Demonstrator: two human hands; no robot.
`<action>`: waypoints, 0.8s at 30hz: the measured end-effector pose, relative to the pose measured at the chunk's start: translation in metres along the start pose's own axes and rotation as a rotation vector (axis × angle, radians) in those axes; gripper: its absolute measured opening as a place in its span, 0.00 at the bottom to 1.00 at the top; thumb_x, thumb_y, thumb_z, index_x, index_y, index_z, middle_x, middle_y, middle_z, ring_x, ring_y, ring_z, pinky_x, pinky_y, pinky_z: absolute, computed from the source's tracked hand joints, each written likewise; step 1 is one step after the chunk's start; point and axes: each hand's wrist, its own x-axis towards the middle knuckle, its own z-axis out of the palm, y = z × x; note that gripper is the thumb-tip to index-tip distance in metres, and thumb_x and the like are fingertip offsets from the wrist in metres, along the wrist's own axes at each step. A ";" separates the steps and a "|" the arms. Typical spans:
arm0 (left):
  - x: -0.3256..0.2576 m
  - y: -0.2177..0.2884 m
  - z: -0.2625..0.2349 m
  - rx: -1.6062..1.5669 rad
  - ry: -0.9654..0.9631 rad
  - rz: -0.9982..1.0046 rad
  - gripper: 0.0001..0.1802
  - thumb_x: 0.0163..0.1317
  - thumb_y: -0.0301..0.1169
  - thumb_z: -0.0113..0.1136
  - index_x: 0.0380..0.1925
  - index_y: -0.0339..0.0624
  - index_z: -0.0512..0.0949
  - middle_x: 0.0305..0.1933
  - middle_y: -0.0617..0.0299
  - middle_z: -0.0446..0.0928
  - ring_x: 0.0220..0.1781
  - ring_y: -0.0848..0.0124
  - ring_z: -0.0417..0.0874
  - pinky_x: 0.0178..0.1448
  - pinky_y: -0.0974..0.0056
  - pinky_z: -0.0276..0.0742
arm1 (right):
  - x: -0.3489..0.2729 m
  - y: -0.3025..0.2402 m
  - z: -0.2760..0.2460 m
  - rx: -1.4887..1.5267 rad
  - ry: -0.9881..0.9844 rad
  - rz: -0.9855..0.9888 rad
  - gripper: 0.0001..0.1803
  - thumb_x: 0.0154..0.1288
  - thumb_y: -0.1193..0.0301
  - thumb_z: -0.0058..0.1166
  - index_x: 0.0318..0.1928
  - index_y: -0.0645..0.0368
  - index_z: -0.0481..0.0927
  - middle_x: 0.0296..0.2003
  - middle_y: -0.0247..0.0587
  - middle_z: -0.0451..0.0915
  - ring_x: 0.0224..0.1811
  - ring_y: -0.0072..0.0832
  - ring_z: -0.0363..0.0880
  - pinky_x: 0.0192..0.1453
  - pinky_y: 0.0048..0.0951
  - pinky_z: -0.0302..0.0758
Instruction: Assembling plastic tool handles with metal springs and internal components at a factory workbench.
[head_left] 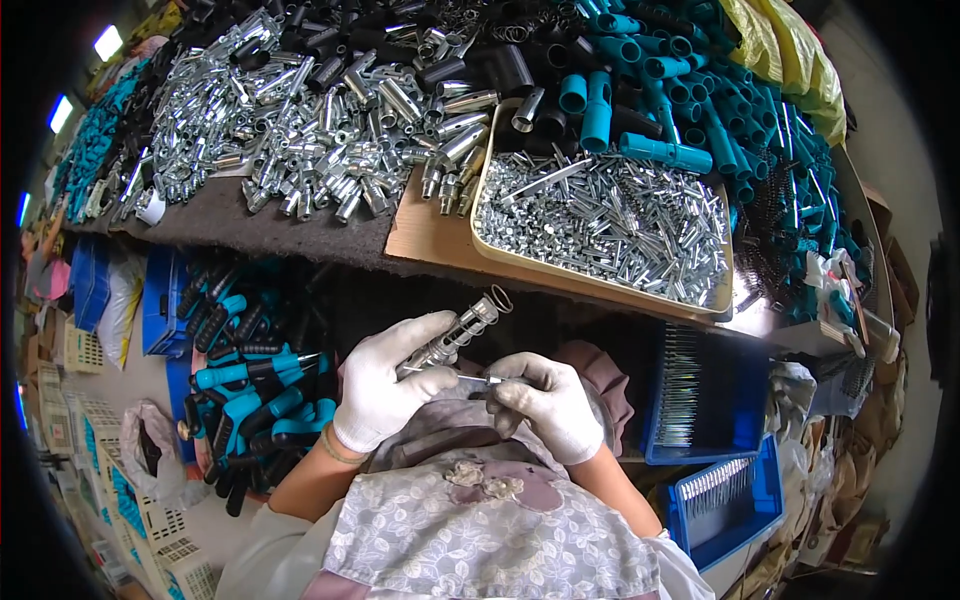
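Over my lap, my left hand, in a white glove, is closed around a shiny metal cylinder with a coil spring about it. The cylinder tilts up to the right, and the spring's last loop stands out past its end. My right hand, gloved too, pinches a thin metal pin between thumb and fingers. That pin lies roughly level, its far end by my left thumb and the cylinder's lower part. Whether its tip touches the cylinder I cannot tell. Fingers hide the cylinder's lower end.
Ahead, a cream tray of small metal pins stands at the bench edge. Heaped metal sleeves and teal tubes lie behind. Teal-and-black handled tools pile up at left. Blue bins with metal rods stand at right.
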 end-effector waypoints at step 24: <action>-0.003 0.012 -0.008 0.286 -0.211 0.257 0.19 0.50 0.28 0.75 0.43 0.37 0.84 0.32 0.56 0.82 0.30 0.63 0.84 0.35 0.64 0.79 | -0.020 -0.057 -0.020 -0.654 0.048 -0.255 0.07 0.60 0.75 0.58 0.37 0.65 0.80 0.29 0.35 0.80 0.32 0.17 0.76 0.40 0.22 0.75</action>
